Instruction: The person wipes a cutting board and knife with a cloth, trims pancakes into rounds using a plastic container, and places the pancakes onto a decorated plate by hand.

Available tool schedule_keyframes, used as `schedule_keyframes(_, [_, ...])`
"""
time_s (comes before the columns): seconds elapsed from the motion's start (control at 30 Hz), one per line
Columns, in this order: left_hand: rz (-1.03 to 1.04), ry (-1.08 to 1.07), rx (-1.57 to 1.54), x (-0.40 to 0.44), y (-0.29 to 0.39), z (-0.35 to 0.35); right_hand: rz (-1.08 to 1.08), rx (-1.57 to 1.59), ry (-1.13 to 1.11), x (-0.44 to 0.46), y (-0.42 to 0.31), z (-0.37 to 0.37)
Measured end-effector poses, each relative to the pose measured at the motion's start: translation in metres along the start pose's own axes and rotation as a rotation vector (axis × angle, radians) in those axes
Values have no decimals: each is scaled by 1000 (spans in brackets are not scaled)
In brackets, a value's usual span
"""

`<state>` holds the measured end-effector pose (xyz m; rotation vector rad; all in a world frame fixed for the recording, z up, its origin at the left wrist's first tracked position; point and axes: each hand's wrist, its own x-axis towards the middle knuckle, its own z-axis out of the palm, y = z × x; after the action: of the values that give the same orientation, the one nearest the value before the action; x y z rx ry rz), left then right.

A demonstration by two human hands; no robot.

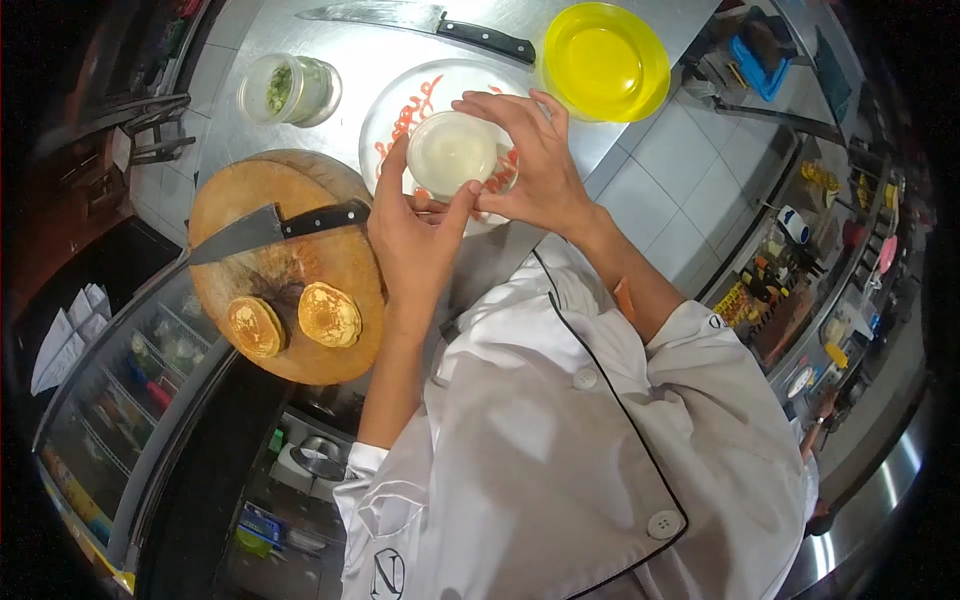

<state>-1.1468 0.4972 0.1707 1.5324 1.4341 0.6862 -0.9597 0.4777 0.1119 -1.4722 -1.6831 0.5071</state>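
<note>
Here's the small round bowl (450,148), pale and see-through, up between two hands and right over the white plate (463,78). Does its base touch the plate? From straight above, I can't tell, nor what, if anything, is inside.

On to the hold: the left grip (415,238) curls round the near-left side, thumb and forefinger parted about as wide as the bowl needs. The right grip (537,162) takes the far-right side, fingers arched over, thumb in close to the left one. Both are closed on the bowl, nothing else.

Doing this well, I'd say, means level wrists, light and even pressure from both sides, and fingertips clear of the red sauce (408,112) streaking the plate; a drag there would likely smear it.

Further out on the metal counter (350,48): yellow dishes (606,62) to the right, a long knife (485,40) beyond, and a jar (308,92) with something green to the left.
</note>
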Motion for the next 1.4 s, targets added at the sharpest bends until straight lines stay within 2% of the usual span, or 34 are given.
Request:
schedule_keyframes(0.43, [-10, -36, -48, 3, -10, 0, 28, -65, -64, 0, 5, 3])
schedule_keyframes(0.63, [-108, -46, -106, 3, -18, -1, 36, -25, -63, 1, 4, 3])
schedule_keyframes(0.7, [-54, -35, 1, 3, -28, 0, 33, -22, -72, 4, 0, 1])
schedule_keyframes(0.87, [47, 40, -46, -1, -29, 1, 60, -71, -127, 7, 1, -1])
schedule_keyframes(0.97, [194, 166, 129, -1, -29, 2, -31, -83, -126, 8, 0, 0])
schedule_keyframes(1.03, [-22, 86, -20, -7, -22, 1, 43, -68, -153, 5, -4, 0])
schedule_keyframes(1.13, [-50, 87, -10, -12, -25, 2, -4, -65, -141, 5, -3, 2])
schedule_keyframes(1.4, [-30, 110, -1, -12, -25, -2, 36, -85, -207, 17, -12, -6])
